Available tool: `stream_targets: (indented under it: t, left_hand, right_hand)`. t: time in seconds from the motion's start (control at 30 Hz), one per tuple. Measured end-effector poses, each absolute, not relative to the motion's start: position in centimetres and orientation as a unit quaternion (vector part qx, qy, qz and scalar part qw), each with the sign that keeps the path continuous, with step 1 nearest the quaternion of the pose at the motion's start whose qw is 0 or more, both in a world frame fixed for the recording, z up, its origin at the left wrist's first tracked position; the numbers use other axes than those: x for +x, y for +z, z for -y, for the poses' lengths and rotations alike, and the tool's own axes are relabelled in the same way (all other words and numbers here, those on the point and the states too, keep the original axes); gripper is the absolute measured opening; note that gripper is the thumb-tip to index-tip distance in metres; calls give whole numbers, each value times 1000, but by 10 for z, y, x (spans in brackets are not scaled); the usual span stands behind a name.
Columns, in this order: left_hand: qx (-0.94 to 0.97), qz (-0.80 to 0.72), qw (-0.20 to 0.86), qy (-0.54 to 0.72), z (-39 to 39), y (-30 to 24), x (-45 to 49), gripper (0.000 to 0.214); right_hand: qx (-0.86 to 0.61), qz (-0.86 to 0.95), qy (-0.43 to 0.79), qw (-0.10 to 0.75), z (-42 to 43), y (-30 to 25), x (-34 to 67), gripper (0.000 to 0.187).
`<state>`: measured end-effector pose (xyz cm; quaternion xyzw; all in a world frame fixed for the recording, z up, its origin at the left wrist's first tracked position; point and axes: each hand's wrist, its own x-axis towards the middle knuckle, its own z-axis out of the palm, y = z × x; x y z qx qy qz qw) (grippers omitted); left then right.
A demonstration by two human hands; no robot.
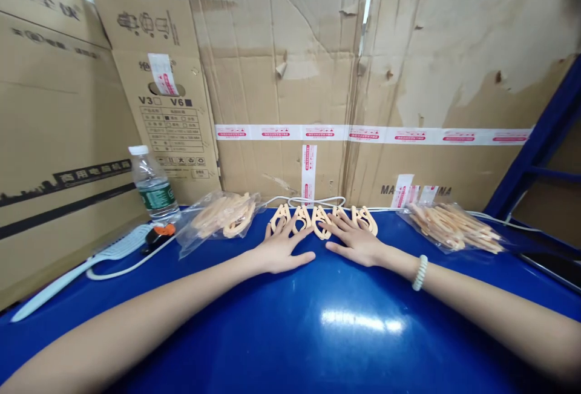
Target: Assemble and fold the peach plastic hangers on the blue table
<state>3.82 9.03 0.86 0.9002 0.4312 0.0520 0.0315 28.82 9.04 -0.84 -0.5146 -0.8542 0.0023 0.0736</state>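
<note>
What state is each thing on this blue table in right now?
plastic pieces, loose, in a row
left hand, open, flat, fingertips on plastic pieces
right hand, open, flat, fingertips on plastic pieces
left bag, lying flat, filled
right bag, lying flat, filled
water bottle, upright, capped

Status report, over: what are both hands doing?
Left hand open, flat, fingertips on row of peach pieces. Right hand same. Left bag and right bag lie aside.
</note>
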Motion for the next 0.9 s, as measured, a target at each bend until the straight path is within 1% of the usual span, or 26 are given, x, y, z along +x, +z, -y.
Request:
stream_targets:
  t: [0.17,0.2,0.23,0.33,0.4,0.5,0.57,0.63,0.73,0.8,0.87,0.9]
  left_hand:
    - [912,-392,-65,100,-60,23,23,60]
    - [911,-385,-92,113,-54,27,16,57]
    - [903,-382,-141,135,-48,32,8,55]
    - [844,-433,-253,192,-39,41,-20,55]
    - [799,-486,-298,194,-41,45,-36,59]
    - [756,-552,-318,152,-48,46,-52,59]
    - [752,-567,-311,126,-52,47,-58,54]
    - [760,-561,-304,120,-54,46,-61,57]
    - [789,-500,-318,162,-50,45,-59,60]
    - [819,-411,-345,204,-42,44,-51,50]
    - [848,-293,-366,246,-28,40,-37,34]
    - [860,-233,-367,268,-20,37,-30,30]
  right_hand:
    - [-510,852,-65,103,-77,-5,285,66]
    - [-497,857,-85,109,-70,-4,285,64]
    - [-481,863,-104,114,-61,-2,285,62]
    - [-439,879,-134,127,-32,1,283,55]
    - [-426,886,-125,134,-14,2,281,52]
    - [-413,893,-103,144,3,2,280,48]
    - [-415,891,-91,160,6,1,280,43]
    - [-422,883,-80,188,4,1,281,36]
    - [-425,867,-54,254,0,0,283,27]
    - [-426,851,-25,306,0,0,285,24]
    - [-425,832,-4,357,2,4,287,21]
    - [-420,824,-5,381,4,6,288,20]
